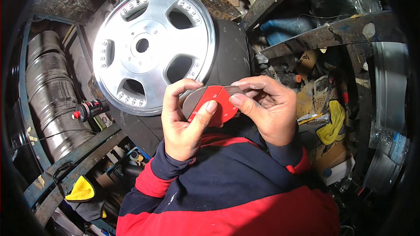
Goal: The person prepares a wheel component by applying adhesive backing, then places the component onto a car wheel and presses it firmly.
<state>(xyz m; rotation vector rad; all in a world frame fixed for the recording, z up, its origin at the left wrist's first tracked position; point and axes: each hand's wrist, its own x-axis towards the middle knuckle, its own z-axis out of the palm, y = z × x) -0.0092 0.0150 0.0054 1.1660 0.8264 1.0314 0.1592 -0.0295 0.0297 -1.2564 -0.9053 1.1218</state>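
Close in front of me, both hands hold a round grey disc (190, 103) with red film (220, 105) over much of its face; it looks like adhesive backing. My left hand (183, 124) grips the disc's left side, thumb pressed on the red face and fingers behind. The thumb and fingers of my right hand (273, 113) pinch its right edge, where thin grey layers show. Just beyond lies a silver alloy wheel rim (142, 63), face up, with a round centre hole and small bolts around its openings. Neither hand clearly touches the rim.
A dark padded support (232, 52) sits under the rim. Metal frames (332, 35) stand on both sides, with stacked wheel barrels (52, 91) at left. A black bottle with a red tip (89, 109) stands by the rim. Yellow-grey cloths (82, 189) hang at left and right.
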